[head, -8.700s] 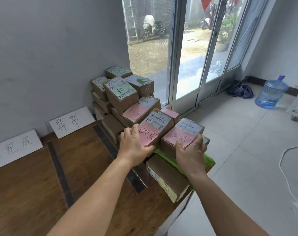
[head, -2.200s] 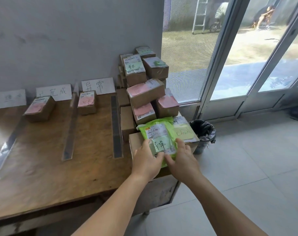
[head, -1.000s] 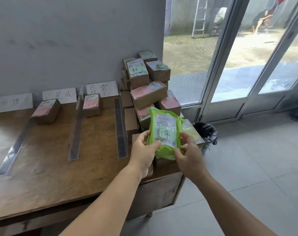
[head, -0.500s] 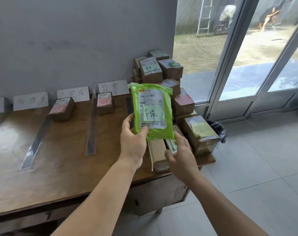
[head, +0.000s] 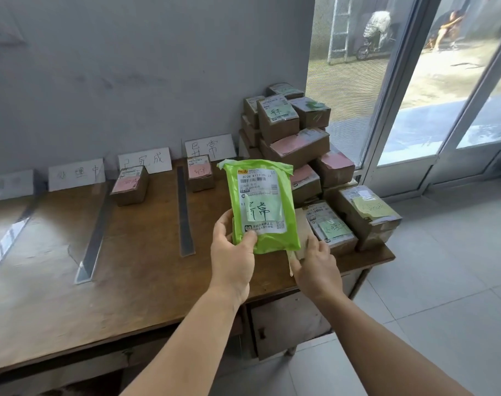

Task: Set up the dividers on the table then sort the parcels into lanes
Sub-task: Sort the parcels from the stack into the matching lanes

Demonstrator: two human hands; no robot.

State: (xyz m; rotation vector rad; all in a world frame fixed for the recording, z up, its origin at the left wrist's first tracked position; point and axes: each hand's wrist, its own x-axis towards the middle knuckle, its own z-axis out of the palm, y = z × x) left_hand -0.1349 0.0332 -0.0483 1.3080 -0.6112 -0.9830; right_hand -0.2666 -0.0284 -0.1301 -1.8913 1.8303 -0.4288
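My left hand [head: 232, 252] holds a green plastic mailer [head: 263, 205] upright by its lower left corner, above the right part of the wooden table [head: 135, 267]. My right hand [head: 315, 262] rests with spread fingers on a flat cardboard parcel [head: 300, 232] at the table's front right. A stack of brown parcels [head: 295, 144] fills the far right corner. Two parcels sit in lanes: one [head: 130, 184] below a paper sign, another [head: 200, 172] further right. Clear dividers [head: 93, 232] [head: 184, 210] lie across the table.
Paper lane signs [head: 145, 161] [head: 209, 147] [head: 76, 174] lean on the grey wall. Two labelled boxes [head: 366, 215] [head: 329, 227] sit near the table's right edge. Glass doors [head: 432, 90] stand to the right over a tiled floor [head: 443, 281].
The green mailer was lifted off the parcel stack with both hands. It has come up and left in my left hand alone, and my right hand has dropped onto the flat parcel.
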